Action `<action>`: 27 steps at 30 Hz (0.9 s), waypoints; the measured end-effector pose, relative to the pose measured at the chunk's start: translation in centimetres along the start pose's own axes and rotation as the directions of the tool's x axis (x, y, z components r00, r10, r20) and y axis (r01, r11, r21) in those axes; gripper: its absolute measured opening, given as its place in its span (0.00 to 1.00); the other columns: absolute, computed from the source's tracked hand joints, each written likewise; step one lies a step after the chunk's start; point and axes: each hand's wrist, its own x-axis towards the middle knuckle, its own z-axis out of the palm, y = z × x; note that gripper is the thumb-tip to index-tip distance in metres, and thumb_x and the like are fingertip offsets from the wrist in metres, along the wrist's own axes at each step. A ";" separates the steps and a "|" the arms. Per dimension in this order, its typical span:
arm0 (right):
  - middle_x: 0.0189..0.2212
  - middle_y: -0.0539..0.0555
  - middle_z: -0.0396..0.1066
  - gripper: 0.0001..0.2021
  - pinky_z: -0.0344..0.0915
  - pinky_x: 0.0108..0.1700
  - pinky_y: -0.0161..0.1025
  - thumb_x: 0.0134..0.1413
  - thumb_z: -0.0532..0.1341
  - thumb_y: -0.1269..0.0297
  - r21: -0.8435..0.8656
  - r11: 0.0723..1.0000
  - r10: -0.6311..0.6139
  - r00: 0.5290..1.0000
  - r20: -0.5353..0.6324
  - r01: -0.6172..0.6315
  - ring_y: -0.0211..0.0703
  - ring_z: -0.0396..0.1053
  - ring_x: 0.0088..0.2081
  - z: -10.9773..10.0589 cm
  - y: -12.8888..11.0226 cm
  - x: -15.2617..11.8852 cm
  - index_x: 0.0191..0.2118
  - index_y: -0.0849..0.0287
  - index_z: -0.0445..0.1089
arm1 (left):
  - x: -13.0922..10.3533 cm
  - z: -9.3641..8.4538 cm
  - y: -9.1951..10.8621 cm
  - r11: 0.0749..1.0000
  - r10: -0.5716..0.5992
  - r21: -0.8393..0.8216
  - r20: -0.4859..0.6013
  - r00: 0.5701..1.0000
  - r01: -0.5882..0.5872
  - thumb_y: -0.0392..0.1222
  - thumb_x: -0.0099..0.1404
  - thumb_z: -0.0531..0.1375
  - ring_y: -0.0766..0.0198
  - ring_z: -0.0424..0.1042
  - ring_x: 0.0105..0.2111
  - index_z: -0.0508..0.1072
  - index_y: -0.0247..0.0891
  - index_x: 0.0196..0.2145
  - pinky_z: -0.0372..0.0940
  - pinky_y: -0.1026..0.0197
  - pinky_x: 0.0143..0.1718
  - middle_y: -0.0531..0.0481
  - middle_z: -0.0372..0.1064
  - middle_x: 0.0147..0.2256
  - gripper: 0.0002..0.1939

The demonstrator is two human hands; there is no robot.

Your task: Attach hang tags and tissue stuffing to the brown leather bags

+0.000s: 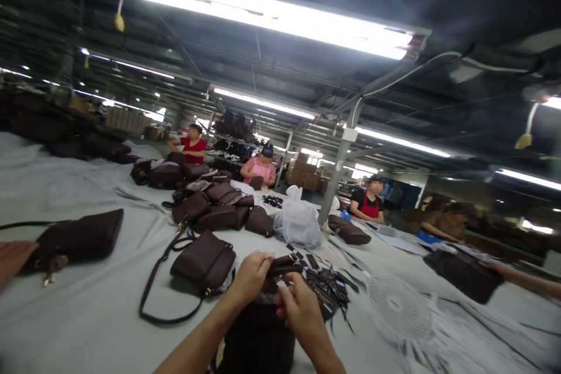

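Note:
A dark brown handbag (263, 336) stands upright right in front of me, its upper part partly covered by my hands. At its top edge my left hand (252, 276) is closed, fingers gripping the bag near the handle (284, 264). Over the bag's opening my right hand (300, 307) pinches a small white piece (281, 284), too small to name surely. Left of my hands lies another brown bag (205, 263) with a looped strap. Several dark tags with straps (326, 289) are heaped just right of the handbag.
Several brown bags (217, 201) are piled ahead, beside a translucent plastic bag (298, 222). A white fan (400, 308) lies at right. Co-workers sit across the table (109, 310); one hand (504, 272) at right touches a dark bag (464, 274). A metal post (339, 169) rises mid-table.

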 end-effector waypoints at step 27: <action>0.12 0.46 0.63 0.23 0.37 0.13 0.29 0.40 0.61 0.41 0.121 0.974 0.167 0.965 0.200 -0.193 0.27 0.47 0.10 -0.5 -1.9 0.4 0.23 0.60 0.64 | -2.6 1.9 -0.5 0.981 0.154 0.136 -0.086 0.984 -0.141 0.38 0.65 0.48 0.64 0.67 0.23 0.67 0.40 0.39 0.55 0.65 0.27 0.55 0.67 0.24 0.10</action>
